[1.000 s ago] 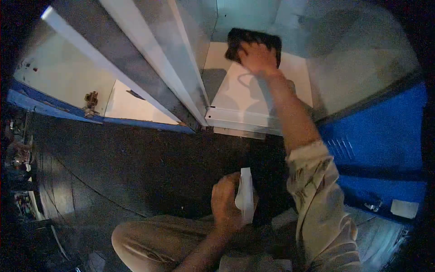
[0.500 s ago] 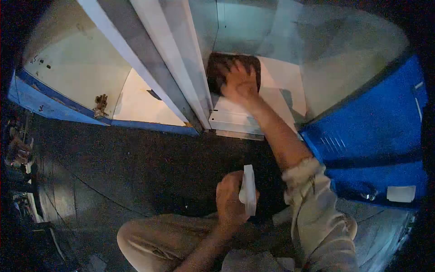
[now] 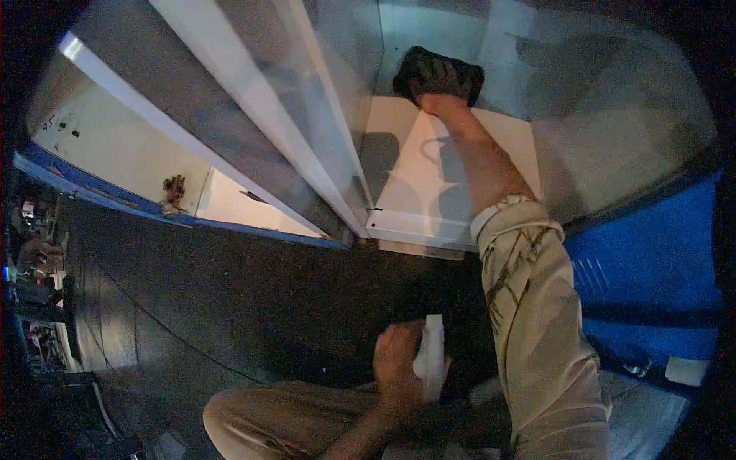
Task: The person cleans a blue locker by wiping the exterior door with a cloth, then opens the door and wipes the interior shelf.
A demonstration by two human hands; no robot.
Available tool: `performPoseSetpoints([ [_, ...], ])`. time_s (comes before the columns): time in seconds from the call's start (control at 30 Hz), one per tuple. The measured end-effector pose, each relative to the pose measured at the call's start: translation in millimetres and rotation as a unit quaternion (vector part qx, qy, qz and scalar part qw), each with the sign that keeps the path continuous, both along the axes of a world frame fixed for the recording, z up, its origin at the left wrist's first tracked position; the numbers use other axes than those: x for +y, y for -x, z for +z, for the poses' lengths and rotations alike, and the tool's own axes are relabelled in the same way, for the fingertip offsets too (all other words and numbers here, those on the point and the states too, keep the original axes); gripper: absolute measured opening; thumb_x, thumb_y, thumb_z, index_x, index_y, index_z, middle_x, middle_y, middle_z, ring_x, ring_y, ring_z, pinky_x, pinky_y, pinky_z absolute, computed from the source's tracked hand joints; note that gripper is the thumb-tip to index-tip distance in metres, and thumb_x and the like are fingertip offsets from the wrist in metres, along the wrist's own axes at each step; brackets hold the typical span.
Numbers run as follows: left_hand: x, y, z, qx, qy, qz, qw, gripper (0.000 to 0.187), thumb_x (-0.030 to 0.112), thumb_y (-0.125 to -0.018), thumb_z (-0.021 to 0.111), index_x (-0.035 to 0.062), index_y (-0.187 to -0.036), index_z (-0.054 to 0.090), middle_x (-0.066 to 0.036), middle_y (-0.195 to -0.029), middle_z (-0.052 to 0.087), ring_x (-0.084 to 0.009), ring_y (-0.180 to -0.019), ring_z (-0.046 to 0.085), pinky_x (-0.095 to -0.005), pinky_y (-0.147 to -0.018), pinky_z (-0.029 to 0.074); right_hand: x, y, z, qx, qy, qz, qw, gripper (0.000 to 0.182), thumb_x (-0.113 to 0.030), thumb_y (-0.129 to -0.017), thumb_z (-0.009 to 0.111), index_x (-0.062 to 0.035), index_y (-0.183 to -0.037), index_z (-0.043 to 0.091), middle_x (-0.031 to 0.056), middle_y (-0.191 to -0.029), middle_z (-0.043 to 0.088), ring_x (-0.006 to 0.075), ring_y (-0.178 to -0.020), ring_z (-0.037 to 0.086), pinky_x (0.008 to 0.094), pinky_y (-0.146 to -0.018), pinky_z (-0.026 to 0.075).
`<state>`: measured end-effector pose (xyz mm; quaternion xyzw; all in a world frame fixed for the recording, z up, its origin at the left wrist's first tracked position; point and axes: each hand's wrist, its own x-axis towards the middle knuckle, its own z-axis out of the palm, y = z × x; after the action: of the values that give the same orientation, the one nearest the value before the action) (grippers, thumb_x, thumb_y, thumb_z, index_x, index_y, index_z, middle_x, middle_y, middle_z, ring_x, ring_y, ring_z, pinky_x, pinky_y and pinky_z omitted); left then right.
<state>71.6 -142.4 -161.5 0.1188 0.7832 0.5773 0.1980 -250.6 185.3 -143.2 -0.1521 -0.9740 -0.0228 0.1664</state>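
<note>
My right hand [image 3: 435, 96] reaches deep into a white-lined cabinet compartment. Its fingers lie over a dark cloth [image 3: 469, 77], bunched against the lower back wall just above the compartment's pale floor [image 3: 414, 165]. Low in the view, above my lap, my left hand [image 3: 395, 360] is closed around a slim white object [image 3: 434, 356] held upright; its exact kind does not show. Part of that object is hidden behind my fingers. My right forearm casts a shadow on the compartment floor.
White upright frame posts [image 3: 253, 100] divide this compartment from another at the left. A blue door panel [image 3: 644, 268] stands at the right, with a small white label [image 3: 686, 371]. Dark floor [image 3: 230, 299] lies in front. Cluttered items [image 3: 42, 291] are at the far left.
My right hand has moved the dark cloth from the compartment floor back and up against the rear wall. My left hand still holds the white object, now lower in the view.
</note>
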Motion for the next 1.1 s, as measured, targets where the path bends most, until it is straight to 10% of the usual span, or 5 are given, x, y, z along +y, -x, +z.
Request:
performPoseSetpoints([
  [0.1, 3, -5, 10, -0.141, -0.11, 0.074, 0.981, 0.051, 0.018, -0.065, 0.075, 0.0009, -0.108, 0.054, -0.017, -0.096, 0.058, -0.0341, -0.089, 0.055, -0.0446, -0.078, 0.043, -23, -37, 13, -0.08, 0.055, -0.034, 0.995, 0.06, -0.05, -0.09, 0.034, -0.0213, -0.142, 0.03, 0.0093, -0.148, 0.025, 0.0327, -0.137, 0.02, 0.06, -0.108, 0.011],
  [0.17, 5, 10, 28, 0.261, 0.018, -0.019, 0.965, 0.051, 0.016, -0.065, 0.074, 0.0006, -0.109, 0.053, -0.018, -0.098, 0.057, -0.0352, -0.09, 0.055, -0.0445, -0.078, 0.043, -44, -65, 22, -0.114, 0.115, -0.073, 0.984, 0.059, -0.048, -0.09, 0.035, -0.0221, -0.142, 0.03, 0.0083, -0.149, 0.024, 0.0308, -0.138, 0.019, 0.0603, -0.108, 0.012],
  [0.5, 4, 13, 38, 0.213, 0.09, -0.067, 0.971, 0.053, 0.018, -0.066, 0.072, -0.0002, -0.111, 0.05, -0.019, -0.102, 0.055, -0.0385, -0.097, 0.052, -0.0457, -0.086, 0.041, -125, -213, 12, -0.023, 0.118, -0.178, 0.977, 0.06, -0.05, -0.089, 0.035, -0.024, -0.143, 0.03, 0.0058, -0.151, 0.02, 0.0284, -0.139, 0.016, 0.0632, -0.105, 0.016],
  [0.97, 2, -6, 10, 0.012, -0.048, 0.018, 0.999, 0.055, 0.016, -0.06, 0.079, 0.0016, -0.106, 0.055, -0.016, -0.099, 0.058, -0.0336, -0.092, 0.055, -0.0444, -0.08, 0.043, 23, -90, 29, -0.074, 0.121, -0.149, 0.979, 0.072, -0.062, -0.084, 0.032, -0.0215, -0.143, 0.027, 0.0117, -0.151, 0.018, 0.0355, -0.139, 0.012, 0.0624, -0.107, 0.01],
  [1.1, 3, 10, 33, 0.275, 0.097, -0.06, 0.955, 0.054, 0.016, -0.06, 0.079, 0.0016, -0.106, 0.055, -0.017, -0.099, 0.058, -0.0334, -0.091, 0.056, -0.0446, -0.078, 0.043, 21, -81, 55, -0.14, 0.109, -0.141, 0.974, 0.07, -0.062, -0.085, 0.03, -0.0234, -0.144, 0.026, 0.0136, -0.15, 0.018, 0.0386, -0.137, 0.015, 0.0575, -0.109, 0.011],
])
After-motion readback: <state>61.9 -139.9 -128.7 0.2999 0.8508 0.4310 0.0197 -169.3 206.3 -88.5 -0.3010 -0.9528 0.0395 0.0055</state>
